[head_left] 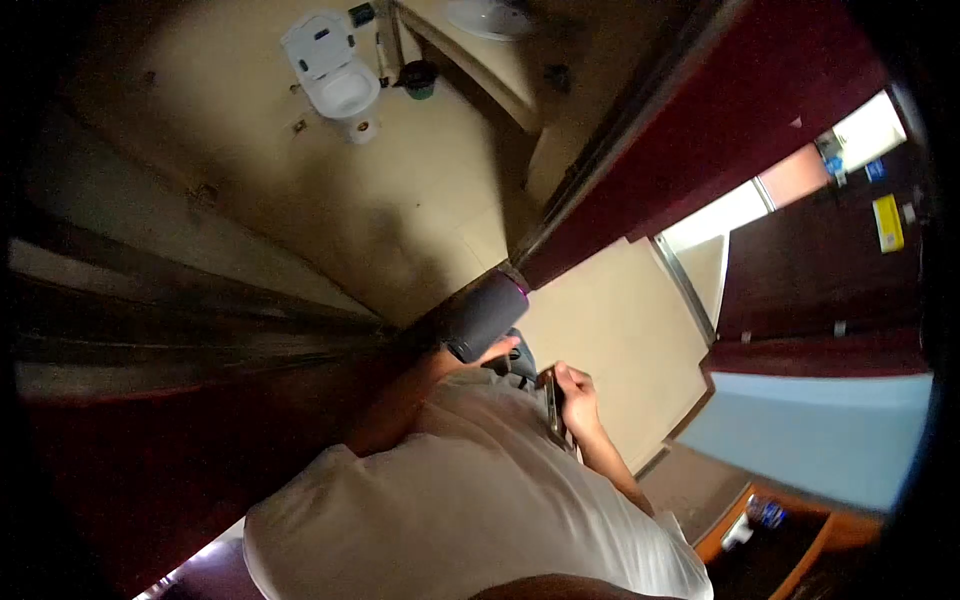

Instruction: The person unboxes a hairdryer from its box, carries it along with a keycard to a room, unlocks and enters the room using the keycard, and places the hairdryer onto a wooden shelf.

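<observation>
A dark grey cylinder [490, 312], which looks like a portable speaker with a thin pink-purple glow at one end, is in my left hand [497, 350]. It stands at a tilt in front of my white shirt [480, 480], and hides part of the fingers. Lower and to the right, my right hand [578, 398] is closed around a phone [553, 405]. The phone is seen nearly edge-on, so its screen is hidden. The two hands are a short way apart at waist height.
Ahead, past a dark red door frame [640, 160], is a bathroom with a toilet [347, 90], a small bin [418, 78] and a sink [490, 18]. To the right are a dark cabinet [800, 260] with a yellow box [887, 223], and a wooden shelf [815, 555].
</observation>
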The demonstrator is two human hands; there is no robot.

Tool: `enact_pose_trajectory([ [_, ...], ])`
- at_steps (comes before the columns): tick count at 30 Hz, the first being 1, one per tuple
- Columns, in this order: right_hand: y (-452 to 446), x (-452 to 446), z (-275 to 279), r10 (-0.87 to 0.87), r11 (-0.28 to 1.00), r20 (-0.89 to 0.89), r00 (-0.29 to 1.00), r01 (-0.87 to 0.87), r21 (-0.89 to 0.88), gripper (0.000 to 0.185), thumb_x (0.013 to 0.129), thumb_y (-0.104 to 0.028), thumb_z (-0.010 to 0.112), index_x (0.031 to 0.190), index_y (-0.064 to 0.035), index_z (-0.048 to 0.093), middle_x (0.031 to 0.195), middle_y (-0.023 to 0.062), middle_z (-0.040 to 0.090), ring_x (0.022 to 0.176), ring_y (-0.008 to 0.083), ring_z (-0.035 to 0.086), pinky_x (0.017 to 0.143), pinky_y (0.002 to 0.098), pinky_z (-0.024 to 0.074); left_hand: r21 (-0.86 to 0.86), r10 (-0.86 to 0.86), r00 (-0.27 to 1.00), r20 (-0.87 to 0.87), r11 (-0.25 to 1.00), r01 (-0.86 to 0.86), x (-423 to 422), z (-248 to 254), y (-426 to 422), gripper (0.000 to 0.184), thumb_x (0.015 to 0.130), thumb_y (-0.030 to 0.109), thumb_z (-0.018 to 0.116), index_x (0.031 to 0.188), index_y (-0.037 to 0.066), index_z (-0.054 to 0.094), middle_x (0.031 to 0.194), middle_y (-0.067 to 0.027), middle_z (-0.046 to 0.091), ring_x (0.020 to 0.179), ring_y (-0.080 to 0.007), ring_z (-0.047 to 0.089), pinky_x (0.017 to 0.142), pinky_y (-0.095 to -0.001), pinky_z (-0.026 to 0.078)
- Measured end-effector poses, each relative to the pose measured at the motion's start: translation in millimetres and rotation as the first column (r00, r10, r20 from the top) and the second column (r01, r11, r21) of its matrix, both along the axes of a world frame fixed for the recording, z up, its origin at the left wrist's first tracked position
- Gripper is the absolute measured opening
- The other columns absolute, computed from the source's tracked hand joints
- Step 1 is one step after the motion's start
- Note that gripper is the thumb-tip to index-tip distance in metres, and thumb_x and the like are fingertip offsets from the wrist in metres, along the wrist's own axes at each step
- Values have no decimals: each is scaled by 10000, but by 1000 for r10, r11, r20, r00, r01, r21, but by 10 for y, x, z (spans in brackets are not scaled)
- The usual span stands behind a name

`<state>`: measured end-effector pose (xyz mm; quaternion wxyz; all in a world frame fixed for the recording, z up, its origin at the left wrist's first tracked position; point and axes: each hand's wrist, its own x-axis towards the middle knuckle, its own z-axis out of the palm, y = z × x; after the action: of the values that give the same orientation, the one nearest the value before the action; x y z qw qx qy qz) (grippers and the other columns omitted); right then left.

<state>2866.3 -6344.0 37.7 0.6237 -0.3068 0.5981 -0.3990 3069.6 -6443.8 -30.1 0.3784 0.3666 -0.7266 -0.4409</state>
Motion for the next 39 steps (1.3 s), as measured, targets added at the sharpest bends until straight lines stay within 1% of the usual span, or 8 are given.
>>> enact_pose_trajectory([
  [11,-2405,-27,-452,651,756,48,758,-642,-128,378,956,-139,546,1329,-80,516,1167,54,619,1046,135,551,925,283,422,402,269,960,-76,889,-218,317,219,-1367,361,750,322,801,967,83,639,857,-44,639,817,-157,602,781,-335,503],
  [16,-3227,573,-357,775,598,-209,597,-799,-63,360,926,-100,558,1285,-91,568,1145,97,651,1007,184,596,913,311,453,38,307,947,-94,952,-305,680,873,-2270,504,711,394,812,1044,60,636,962,-80,677,866,-173,621,859,-321,500],
  [19,-3910,1118,410,869,444,-343,356,-867,224,216,880,-177,644,1070,-91,701,1072,95,686,1013,212,623,872,325,483,305,227,971,-70,932,-196,917,918,-2839,577,669,435,827,1058,56,633,981,-99,684,887,-187,639,855,-324,505],
  [23,-4513,1258,-314,679,599,-557,479,-800,41,250,859,-261,673,1015,-70,711,1058,131,685,1009,227,633,875,356,487,231,-148,922,359,971,65,1203,413,-3823,674,602,506,837,1067,62,635,978,-118,690,909,-214,662,840,-334,517],
  [25,-4802,1503,-310,595,696,-530,603,-717,-35,257,851,-269,679,988,-54,708,1046,131,687,994,223,635,872,374,490,152,138,941,-310,984,-94,1394,238,-4135,688,569,559,834,1024,76,652,950,-108,696,879,-238,673,809,-349,527],
  [28,-5187,1744,-287,534,820,-211,819,-562,-106,249,828,-194,701,962,13,666,978,111,681,963,203,624,844,353,494,364,15,985,172,928,-78,1552,433,-4653,677,567,574,834,1000,83,660,952,-106,696,877,-233,673,801,-341,529],
  [34,-6321,2071,-181,63,975,-498,865,-161,-156,264,853,-222,678,924,30,655,854,79,658,843,131,581,755,279,474,418,-340,901,-268,802,427,1739,601,-6363,457,756,481,762,808,46,633,586,30,545,562,-32,472,537,-238,404],
  [39,-7028,2071,135,132,956,-241,961,-188,-226,303,860,-287,675,916,10,659,789,18,620,770,97,531,710,276,455,288,-375,919,-123,873,394,1863,906,-7062,294,891,290,663,772,25,617,621,68,469,628,-28,377,547,-232,315],
])
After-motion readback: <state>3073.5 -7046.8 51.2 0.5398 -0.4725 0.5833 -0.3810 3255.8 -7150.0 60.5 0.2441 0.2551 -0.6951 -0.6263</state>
